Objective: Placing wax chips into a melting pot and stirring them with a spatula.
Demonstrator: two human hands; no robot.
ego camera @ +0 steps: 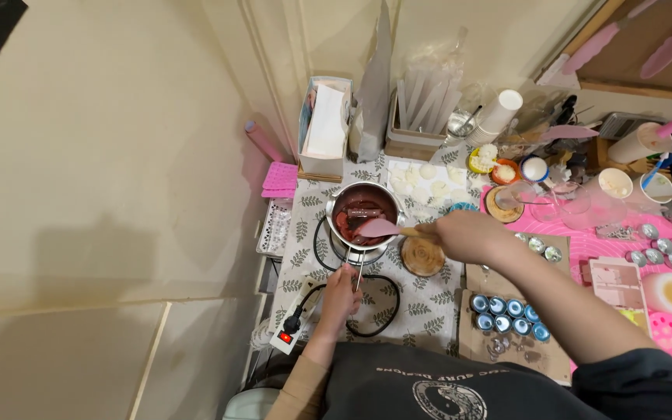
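Down at the table's left end, a small steel saucepan (364, 211) of dark red melted material with a few solid sticks in it sits on a little hotplate on the leaf-patterned white cloth (421, 311). The left hand (341, 299) is closed round the saucepan's thin metal handle (358, 272), which points toward the person. The right hand (464, 236) is curled shut on the wooden handle of a pink silicone spatula (381, 228), whose blade lies over the red contents at the pan's near-right rim. Just beside the pan, under that hand, rests a round wooden coaster (422, 256). A black cord (386, 299) loops around the pan to a white power strip (292, 327). Blue tealight cups (507, 314) sit on cardboard to the right.
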